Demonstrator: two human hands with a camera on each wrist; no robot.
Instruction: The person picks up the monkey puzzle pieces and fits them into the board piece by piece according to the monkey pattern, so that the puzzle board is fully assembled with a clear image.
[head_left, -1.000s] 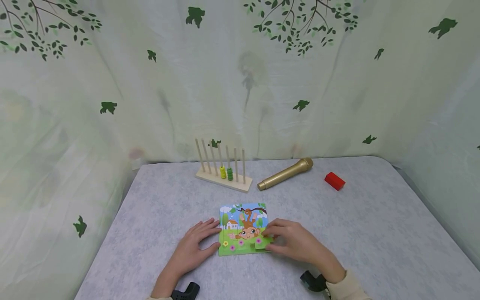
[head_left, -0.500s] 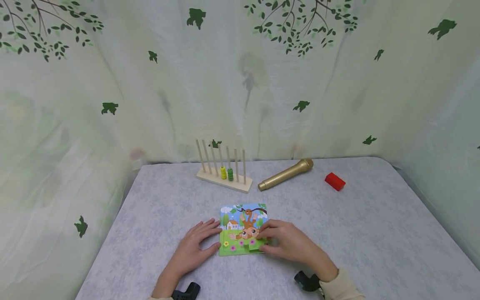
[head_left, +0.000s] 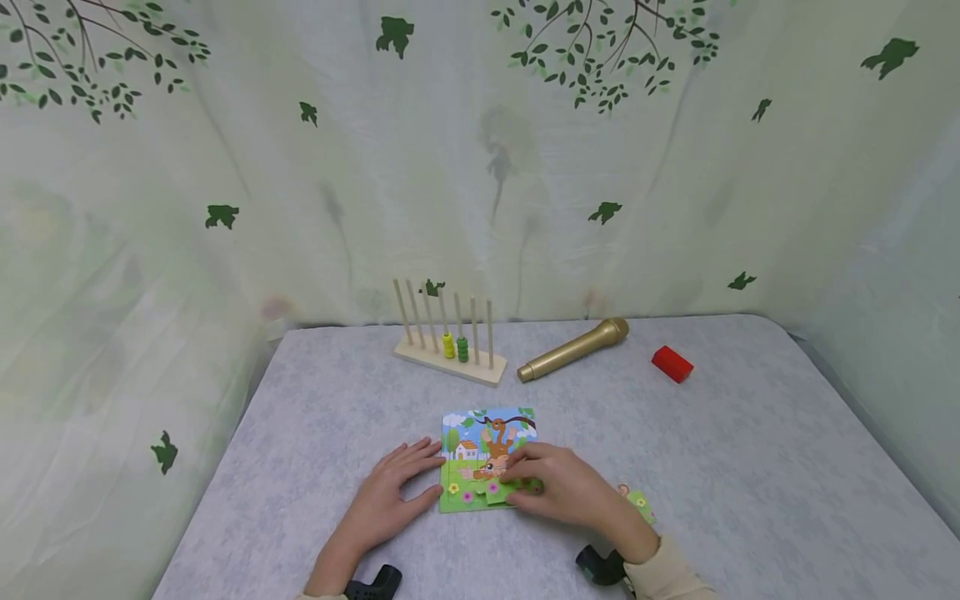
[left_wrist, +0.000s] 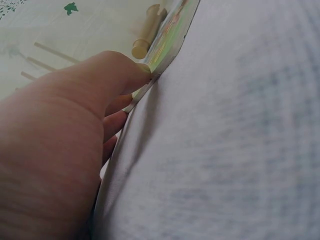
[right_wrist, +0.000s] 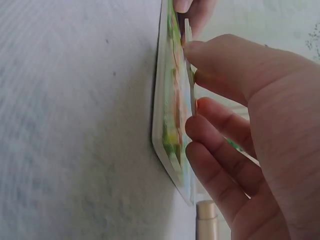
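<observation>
A square jigsaw puzzle (head_left: pixel 465 475) with a monkey, a house and flowers lies flat on the grey table. My right hand (head_left: pixel 558 492) is over its lower right part and pinches a thin puzzle piece (head_left: pixel 497 493) between thumb and fingers. In the right wrist view that puzzle piece (right_wrist: pixel 191 85) stands slightly off the board's face. My left hand (head_left: pixel 393 492) rests at the puzzle's left edge, fingers spread, and its thumb (left_wrist: pixel 135 75) touches the border. Part of the picture is hidden behind the right hand.
A loose puzzle piece (head_left: pixel 640 502) lies beside the right wrist. Behind the puzzle are a wooden peg stand (head_left: pixel 450 362) with yellow and green beads and a gold microphone (head_left: pixel 573 350). A red block (head_left: pixel 672 364) lies farther right. The table's back edge meets a leaf-patterned curtain.
My right hand has slid left across the puzzle's lower part with the pinched piece. A loose piece has come into view by the right wrist. The left hand stays put.
</observation>
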